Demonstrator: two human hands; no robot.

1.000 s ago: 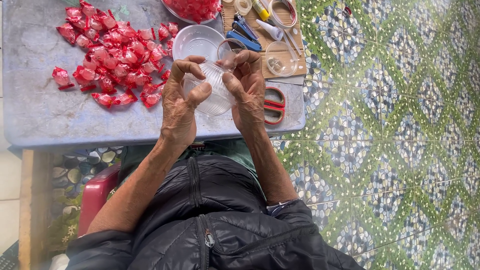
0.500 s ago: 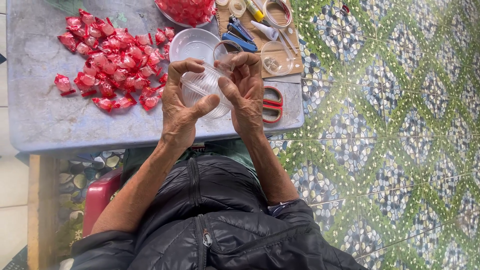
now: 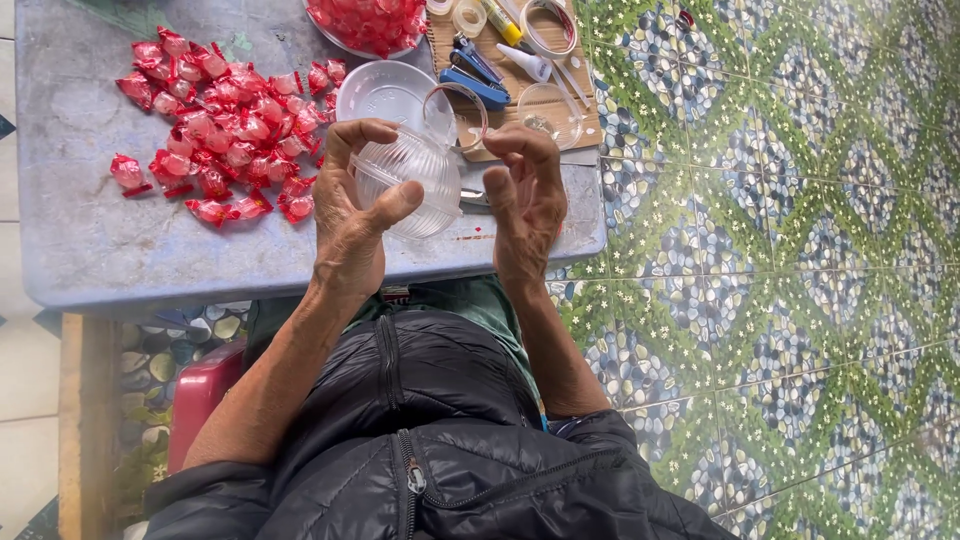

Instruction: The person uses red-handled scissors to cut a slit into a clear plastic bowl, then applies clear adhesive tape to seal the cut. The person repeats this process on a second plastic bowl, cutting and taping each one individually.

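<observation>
L hand grips clear cup | R hand loose, holds nothing | keep cup steady, don't squash

A loose heap of small sweets in shiny red wrappers lies in the upper left of the frame on the grey tabletop, each wrapper crinkled and twisted at its ends; one wrapped sweet sits a little apart at the heap's left edge. At the top centre, more red-wrapped sweets fill a round bowl that is cut off by the frame's upper edge. A clear ribbed plastic container, dome-shaped and see-through, sits near the centre, just right of the heap. No labels, signs or screens show.
</observation>
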